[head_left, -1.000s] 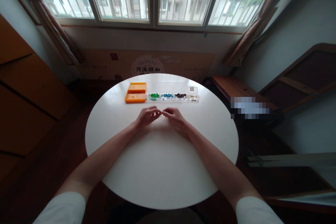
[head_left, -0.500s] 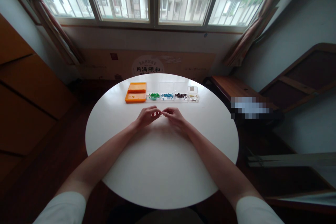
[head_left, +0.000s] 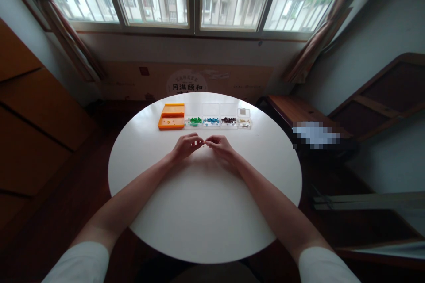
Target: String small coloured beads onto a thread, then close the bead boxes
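My left hand (head_left: 188,144) and my right hand (head_left: 219,144) meet fingertip to fingertip above the white round table (head_left: 199,212). Both are closed in a pinch. Between the tips shows a speck of yellow-orange, too small to name. Just beyond my left hand lies an open orange case (head_left: 171,127) with a few tiny yellow pieces in it. Clear lidded boxes stand in a row to its right, holding green pieces (head_left: 195,120), blue pieces (head_left: 211,120) and dark brown pieces (head_left: 229,120). The small box (head_left: 245,124) at the right end holds pale and metallic-looking bits.
A wooden bench (head_left: 292,112) stands right of the table, with a blurred pale patch on it. Behind the table, a printed cardboard panel (head_left: 133,79) leans below the barred window. Orange-brown cabinets (head_left: 36,110) are on the left.
Both hands stay in nearly the same place. A yellow-orange speck shows a little more clearly between the fingertips now.
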Available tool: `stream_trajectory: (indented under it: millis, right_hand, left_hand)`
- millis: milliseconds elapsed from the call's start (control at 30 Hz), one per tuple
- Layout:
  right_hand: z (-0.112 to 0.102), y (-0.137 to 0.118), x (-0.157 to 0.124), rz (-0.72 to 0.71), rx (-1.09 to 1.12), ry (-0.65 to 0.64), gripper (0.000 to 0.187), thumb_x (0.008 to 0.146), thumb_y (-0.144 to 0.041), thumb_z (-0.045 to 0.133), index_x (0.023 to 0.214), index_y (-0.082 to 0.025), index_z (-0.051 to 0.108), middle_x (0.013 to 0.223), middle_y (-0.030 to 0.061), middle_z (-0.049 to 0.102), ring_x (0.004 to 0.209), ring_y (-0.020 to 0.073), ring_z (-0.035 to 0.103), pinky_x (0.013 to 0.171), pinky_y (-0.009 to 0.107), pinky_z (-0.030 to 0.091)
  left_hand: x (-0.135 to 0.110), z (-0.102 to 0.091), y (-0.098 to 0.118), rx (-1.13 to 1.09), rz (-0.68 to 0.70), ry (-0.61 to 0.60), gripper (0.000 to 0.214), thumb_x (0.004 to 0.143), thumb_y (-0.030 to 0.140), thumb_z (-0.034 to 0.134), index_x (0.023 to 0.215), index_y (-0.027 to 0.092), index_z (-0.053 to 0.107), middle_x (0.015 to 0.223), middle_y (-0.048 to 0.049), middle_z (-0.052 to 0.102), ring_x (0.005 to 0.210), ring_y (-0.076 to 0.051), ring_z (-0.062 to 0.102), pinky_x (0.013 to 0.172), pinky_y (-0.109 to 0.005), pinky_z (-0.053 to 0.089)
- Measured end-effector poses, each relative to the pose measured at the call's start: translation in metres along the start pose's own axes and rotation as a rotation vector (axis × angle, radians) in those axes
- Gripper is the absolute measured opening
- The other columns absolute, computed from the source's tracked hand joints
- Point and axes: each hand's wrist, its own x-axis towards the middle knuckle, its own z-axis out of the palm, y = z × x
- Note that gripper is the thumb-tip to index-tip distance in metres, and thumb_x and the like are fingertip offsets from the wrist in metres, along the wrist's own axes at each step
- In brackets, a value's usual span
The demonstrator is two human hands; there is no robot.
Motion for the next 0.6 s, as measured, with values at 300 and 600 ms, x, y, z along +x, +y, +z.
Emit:
stream_trajectory:
  millis: [300,600]
  right_hand:
    - [0.0001,0.0035,0.0009,0.014,0.038,0.001,0.029,0.065,-0.039,0.069,0.075,-0.012,0.068,0.066,0.0027,0.063,0.060,0.0117,0.052,0.058,0.025,0.038]
    - [0.0013,0.0001,-0.0010,0.021,0.052,0.012,0.031,0.066,-0.041,0.069,0.076,-0.012,0.067,0.068,0.0030,0.064,0.062,0.0117,0.051,0.059,0.025,0.038]
  left_hand:
    - [-0.0001,0.0003,-0.0014,0.000,-0.006,-0.004,0.022,0.086,0.035,0.054,0.082,0.018,0.067,0.072,-0.0013,0.059,0.056,-0.006,0.050,0.055,-0.018,0.039]
    - [0.0000,0.0004,-0.0008,-0.008,-0.008,-0.006,0.024,0.086,0.036,0.053,0.081,0.017,0.067,0.071,-0.0017,0.059,0.056,-0.006,0.051,0.055,-0.018,0.039]
